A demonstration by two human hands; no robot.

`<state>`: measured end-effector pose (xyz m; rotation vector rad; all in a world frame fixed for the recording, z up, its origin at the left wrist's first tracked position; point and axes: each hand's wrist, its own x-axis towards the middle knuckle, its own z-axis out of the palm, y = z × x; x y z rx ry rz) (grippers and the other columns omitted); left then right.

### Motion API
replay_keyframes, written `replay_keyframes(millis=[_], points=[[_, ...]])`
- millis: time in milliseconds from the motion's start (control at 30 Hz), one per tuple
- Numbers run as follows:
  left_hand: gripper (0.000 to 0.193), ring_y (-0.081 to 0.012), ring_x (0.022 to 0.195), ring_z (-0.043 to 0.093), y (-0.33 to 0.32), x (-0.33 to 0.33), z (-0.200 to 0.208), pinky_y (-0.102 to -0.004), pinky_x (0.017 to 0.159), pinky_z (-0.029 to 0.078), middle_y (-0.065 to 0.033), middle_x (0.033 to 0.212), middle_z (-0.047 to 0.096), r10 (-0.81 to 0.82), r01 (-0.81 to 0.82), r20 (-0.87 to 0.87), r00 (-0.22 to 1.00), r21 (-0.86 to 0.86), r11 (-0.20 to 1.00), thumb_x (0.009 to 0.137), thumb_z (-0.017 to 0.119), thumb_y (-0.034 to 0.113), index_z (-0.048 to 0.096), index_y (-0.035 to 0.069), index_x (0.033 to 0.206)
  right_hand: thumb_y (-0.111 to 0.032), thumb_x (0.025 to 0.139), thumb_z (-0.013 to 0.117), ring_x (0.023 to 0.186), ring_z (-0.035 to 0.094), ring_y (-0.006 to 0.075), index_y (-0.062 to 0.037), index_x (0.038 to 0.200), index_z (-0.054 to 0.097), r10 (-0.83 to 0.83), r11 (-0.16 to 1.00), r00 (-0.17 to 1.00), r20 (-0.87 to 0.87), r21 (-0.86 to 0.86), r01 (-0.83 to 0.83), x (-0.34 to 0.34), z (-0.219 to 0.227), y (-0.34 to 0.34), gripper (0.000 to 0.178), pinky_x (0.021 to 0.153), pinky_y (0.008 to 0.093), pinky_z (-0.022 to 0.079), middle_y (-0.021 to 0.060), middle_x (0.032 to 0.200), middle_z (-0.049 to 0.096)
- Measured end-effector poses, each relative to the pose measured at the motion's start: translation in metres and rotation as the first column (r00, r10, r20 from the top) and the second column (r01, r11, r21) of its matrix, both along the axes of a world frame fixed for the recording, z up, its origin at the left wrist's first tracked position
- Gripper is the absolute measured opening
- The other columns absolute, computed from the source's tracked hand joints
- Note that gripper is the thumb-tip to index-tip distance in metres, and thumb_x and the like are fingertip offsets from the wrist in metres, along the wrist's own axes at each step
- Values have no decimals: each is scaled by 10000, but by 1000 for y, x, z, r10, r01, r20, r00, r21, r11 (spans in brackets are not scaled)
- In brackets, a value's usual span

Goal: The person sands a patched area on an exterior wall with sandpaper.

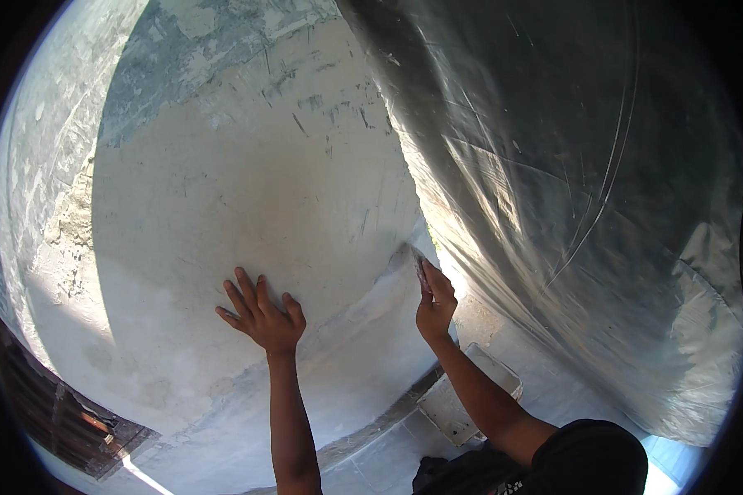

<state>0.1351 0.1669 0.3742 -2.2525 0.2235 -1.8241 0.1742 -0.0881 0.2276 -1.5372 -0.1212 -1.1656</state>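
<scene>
My left hand [266, 318] lies with spread fingers on a smooth, pale plastered wall [182, 223]. Nothing is held in it. To its right, my right hand [437, 307] is closed around a thin, flat piece [423, 279], pinkish and dark along its edge. That piece is held against the wall close to its right edge. The fingers hide most of it, so its exact kind does not show. Patches of grey and scattered dark scrapes mark the upper part of the wall.
A large grey plastic sheet [570, 165] hangs along the right side. Below my right forearm sits a shallow, stained rectangular tray [452, 408]. Dark slatted material [54, 404] shows at lower left, and bright sunlight falls on the rough wall strip [74, 214] at far left.
</scene>
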Motion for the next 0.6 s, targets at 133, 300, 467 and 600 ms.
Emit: replay_keyframes(millis=[133, 300, 467, 600], points=[[473, -416, 1527, 209, 1, -3, 3, -644, 1191, -26, -225, 1589, 370, 15, -15, -3, 1000, 5, 1000, 943, 479, 272, 477, 28, 1348, 154, 854, 532, 1332, 553, 319, -39, 1369, 605, -23, 992, 999, 39, 127, 18, 24, 46, 3, 554, 1093, 402, 438, 179, 1354, 632], [470, -422, 1527, 206, -7, 0, 0, -652, 1187, -24, -235, 1584, 370, 4, -4, -5, 1000, 7, 1000, 946, 475, 275, 478, 26, 1345, 147, 756, 537, 1369, 509, 353, -42, 1356, 609, -177, 984, 983, 45, -31, 178, 66, 22, 13, 633, 1167, 500, 312, 162, 1378, 618], [467, -425, 1525, 209, -1, -1, 0, -649, 1188, -20, -241, 1581, 372, 31, -31, -9, 999, 2, 1000, 947, 476, 278, 480, 27, 1341, 139, 765, 509, 1409, 466, 341, -78, 1395, 587, -231, 970, 972, -46, -81, 227, 77, 11, 10, 671, 1195, 508, 248, 139, 1426, 590], [463, -426, 1522, 215, -4, -1, 1, -647, 1190, -19, -239, 1580, 374, 18, -18, -18, 1000, -4, 1000, 949, 475, 281, 479, 27, 1336, 166, 707, 466, 1427, 442, 342, -82, 1423, 560, -255, 962, 965, -55, -115, 247, 76, 10, 2, 763, 1195, 513, 240, 139, 1451, 567]])
